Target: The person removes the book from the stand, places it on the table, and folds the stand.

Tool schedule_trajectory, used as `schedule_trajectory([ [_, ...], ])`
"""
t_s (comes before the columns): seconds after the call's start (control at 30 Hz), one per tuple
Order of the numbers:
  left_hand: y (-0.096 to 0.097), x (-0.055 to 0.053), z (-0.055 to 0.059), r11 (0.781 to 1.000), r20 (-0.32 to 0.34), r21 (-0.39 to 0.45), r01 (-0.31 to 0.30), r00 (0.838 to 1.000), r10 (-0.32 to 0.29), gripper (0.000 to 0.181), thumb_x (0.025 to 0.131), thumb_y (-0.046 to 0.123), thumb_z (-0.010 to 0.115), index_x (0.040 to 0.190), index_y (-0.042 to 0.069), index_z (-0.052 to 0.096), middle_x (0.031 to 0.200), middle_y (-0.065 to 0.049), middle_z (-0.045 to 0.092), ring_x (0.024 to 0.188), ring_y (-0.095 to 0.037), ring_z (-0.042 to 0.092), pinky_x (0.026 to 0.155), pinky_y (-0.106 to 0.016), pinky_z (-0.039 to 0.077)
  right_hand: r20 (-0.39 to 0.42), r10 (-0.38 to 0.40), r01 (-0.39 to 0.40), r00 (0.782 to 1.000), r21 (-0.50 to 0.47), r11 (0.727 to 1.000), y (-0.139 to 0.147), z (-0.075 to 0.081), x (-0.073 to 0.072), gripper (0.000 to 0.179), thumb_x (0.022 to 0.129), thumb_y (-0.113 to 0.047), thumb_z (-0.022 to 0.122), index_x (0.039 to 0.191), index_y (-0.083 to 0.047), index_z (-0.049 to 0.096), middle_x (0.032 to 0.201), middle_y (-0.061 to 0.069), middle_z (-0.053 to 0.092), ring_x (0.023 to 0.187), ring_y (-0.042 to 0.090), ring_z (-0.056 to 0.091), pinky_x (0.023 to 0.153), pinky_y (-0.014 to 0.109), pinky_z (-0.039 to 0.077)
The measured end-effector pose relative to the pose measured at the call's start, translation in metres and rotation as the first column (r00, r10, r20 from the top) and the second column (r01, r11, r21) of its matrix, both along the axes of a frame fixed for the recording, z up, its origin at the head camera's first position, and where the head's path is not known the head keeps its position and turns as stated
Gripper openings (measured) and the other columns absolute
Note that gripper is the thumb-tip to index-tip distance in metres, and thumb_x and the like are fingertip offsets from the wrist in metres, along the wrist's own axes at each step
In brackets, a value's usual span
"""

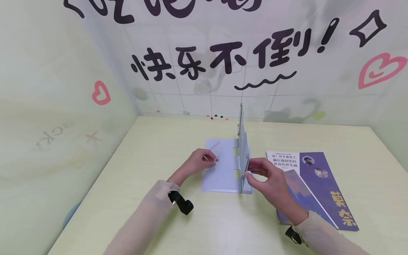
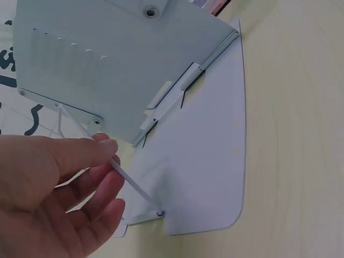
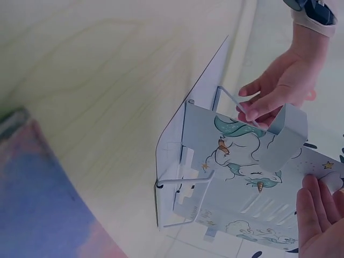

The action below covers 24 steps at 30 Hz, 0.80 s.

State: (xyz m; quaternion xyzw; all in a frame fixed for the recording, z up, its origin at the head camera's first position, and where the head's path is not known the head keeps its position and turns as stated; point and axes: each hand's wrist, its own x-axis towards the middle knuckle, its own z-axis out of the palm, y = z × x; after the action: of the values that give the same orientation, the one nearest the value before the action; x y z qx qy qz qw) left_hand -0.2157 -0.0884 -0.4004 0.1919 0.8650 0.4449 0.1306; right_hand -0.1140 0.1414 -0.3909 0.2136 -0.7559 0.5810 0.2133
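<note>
A pale blue folding metal book stand (image 1: 243, 145) has its panel upright on a flat base plate (image 1: 220, 179). Unicorn drawings (image 3: 244, 172) decorate one face of the panel; its plain grey-blue back (image 2: 107, 59) faces the left wrist camera. My left hand (image 1: 201, 161) pinches a thin white wire support (image 2: 137, 189) between thumb and fingers, over the base. The wire runs from the base up to the panel. My right hand (image 1: 269, 179) grips the panel's near edge, thumb at the edge and fingers on the printed side. Small wire page holders (image 3: 185, 181) stick out on that side.
Right of the stand, a blue-purple book (image 1: 318, 184) with white and yellow lettering lies flat on the pale wood table (image 1: 153, 156). A printed curtain (image 1: 191, 95) with large dark characters hangs behind the table, with light walls of the same kind at both sides.
</note>
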Motion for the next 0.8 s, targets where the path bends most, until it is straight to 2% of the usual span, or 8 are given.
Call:
schedule_trajectory([
  [0.23,0.011,-0.004,-0.021,0.998,-0.035,0.059,0.008,0.999,-0.006,0.010,0.077,-0.001,0.070,0.086,0.000,0.068,0.077,-0.002,0.063,0.069,-0.011,0.055,0.065,-0.021,0.048,0.015,0.001,-0.001,1.000,-0.012,1.000,0.000,0.001,0.000,0.032,0.071,0.014,0.068,0.101,0.004,0.061,0.093,0.017,0.064,0.082,0.008,0.063,0.072,0.027,0.054],
  [0.33,0.016,-0.004,-0.027,0.999,-0.061,0.045,0.025,0.998,-0.022,0.009,0.076,-0.002,0.071,0.085,0.001,0.069,0.077,-0.002,0.064,0.070,-0.010,0.057,0.066,-0.021,0.049,0.023,0.003,-0.003,1.000,-0.018,1.000,0.000,0.001,0.000,0.032,0.071,0.014,0.068,0.101,0.006,0.060,0.093,0.017,0.064,0.083,0.009,0.063,0.072,0.027,0.053],
  [0.6,0.025,-0.002,-0.030,0.992,-0.128,-0.108,0.065,0.989,-0.079,0.010,0.077,-0.003,0.069,0.085,0.001,0.071,0.080,-0.005,0.067,0.071,-0.009,0.059,0.065,-0.017,0.048,0.024,-0.002,0.002,1.000,-0.015,1.000,0.000,0.001,0.000,0.033,0.071,0.014,0.069,0.102,0.005,0.060,0.093,0.016,0.065,0.082,0.008,0.063,0.072,0.028,0.053],
  [0.8,0.026,0.000,-0.028,0.985,-0.125,-0.152,0.086,0.986,-0.106,0.010,0.078,-0.004,0.067,0.086,0.001,0.071,0.080,-0.007,0.067,0.072,-0.011,0.058,0.066,-0.018,0.048,0.039,-0.021,0.020,0.999,0.009,1.000,0.000,0.001,0.000,0.033,0.069,0.017,0.068,0.100,0.008,0.060,0.092,0.017,0.064,0.082,0.007,0.063,0.072,0.029,0.054],
])
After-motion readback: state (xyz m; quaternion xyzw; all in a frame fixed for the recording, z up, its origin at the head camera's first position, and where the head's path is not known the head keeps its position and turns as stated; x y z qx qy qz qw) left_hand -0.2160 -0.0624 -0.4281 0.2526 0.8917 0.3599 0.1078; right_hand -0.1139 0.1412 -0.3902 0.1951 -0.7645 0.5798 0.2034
